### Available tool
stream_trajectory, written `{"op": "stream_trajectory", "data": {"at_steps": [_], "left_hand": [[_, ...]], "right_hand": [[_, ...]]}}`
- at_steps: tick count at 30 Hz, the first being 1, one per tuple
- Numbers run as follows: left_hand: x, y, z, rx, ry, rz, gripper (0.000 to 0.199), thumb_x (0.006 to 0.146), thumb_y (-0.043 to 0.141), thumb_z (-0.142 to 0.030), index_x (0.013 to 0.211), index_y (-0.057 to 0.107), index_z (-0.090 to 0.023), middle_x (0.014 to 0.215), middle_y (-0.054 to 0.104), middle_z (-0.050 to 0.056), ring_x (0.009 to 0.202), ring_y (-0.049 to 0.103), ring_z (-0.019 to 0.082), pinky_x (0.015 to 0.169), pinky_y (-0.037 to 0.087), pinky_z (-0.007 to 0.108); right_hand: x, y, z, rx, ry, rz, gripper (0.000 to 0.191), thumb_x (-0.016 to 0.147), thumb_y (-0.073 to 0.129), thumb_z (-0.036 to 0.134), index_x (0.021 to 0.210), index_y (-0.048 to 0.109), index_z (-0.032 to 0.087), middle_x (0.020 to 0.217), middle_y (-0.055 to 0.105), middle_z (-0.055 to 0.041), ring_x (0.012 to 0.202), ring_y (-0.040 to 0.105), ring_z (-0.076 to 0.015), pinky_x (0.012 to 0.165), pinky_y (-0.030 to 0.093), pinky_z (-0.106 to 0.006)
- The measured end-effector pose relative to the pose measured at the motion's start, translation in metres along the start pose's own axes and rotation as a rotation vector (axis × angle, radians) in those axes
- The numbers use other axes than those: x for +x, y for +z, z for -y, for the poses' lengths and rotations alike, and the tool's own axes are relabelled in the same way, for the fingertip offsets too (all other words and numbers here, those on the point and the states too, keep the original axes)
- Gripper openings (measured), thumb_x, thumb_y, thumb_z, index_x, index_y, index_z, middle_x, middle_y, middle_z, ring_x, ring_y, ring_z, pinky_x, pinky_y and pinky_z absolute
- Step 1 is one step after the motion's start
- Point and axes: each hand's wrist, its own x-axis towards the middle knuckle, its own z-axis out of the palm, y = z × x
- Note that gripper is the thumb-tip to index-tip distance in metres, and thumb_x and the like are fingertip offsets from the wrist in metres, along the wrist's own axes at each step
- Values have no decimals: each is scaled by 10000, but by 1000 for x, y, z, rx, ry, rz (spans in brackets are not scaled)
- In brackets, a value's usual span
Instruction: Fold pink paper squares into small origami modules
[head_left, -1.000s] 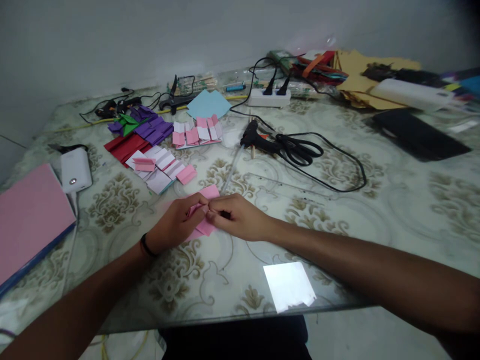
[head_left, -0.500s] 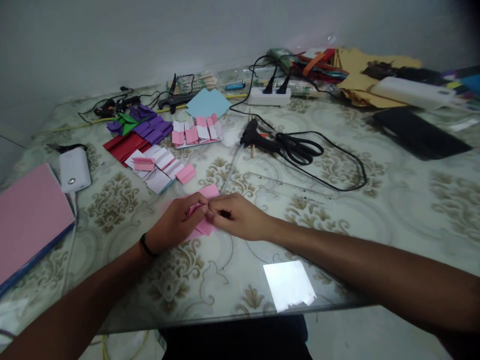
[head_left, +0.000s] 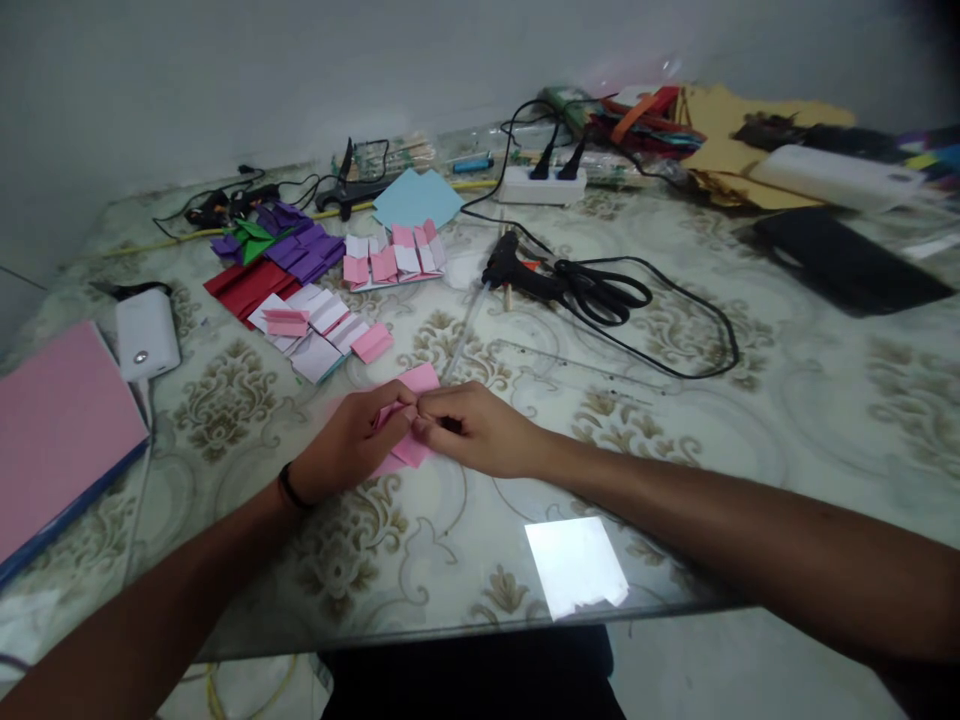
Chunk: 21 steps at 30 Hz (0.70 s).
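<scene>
Pink folded paper (head_left: 412,452) lies low over the table, partly covered by both hands. My left hand (head_left: 356,435) is closed on it, thumb and fingers pinching near its middle. My right hand (head_left: 480,430) meets the left with its fingertips and pinches the same paper at its right side. The exact fold under the fingertips is hidden. Just beyond the hands are folded pink and white paper pieces (head_left: 319,335), and behind these stands another pink and white folded strip (head_left: 394,258).
A black glue gun (head_left: 525,275) with a coiled cord lies beyond my right hand, near a clear ruler (head_left: 577,368). Purple paper (head_left: 307,252), red paper (head_left: 251,290) and a white power bank (head_left: 147,335) are at left. A power strip (head_left: 541,186) sits at the back.
The view has shifted very slightly. Both hands keep the same pinch on the pink paper, with no clear movement of other things.
</scene>
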Motion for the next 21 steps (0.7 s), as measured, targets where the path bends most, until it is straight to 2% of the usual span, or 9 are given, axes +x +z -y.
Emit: {"op": "stream_trajectory", "data": {"at_steps": [21], "left_hand": [[0,0,0,3,3,-1,179,945,461,-261,859,589,-170,737,594,-21,706,539,136,694,411,258]], "right_hand": [[0,0,1,-19,3,13,339,927,485,219,624,333,202,587,347,54,554,360,-88,570,295,-230]]}}
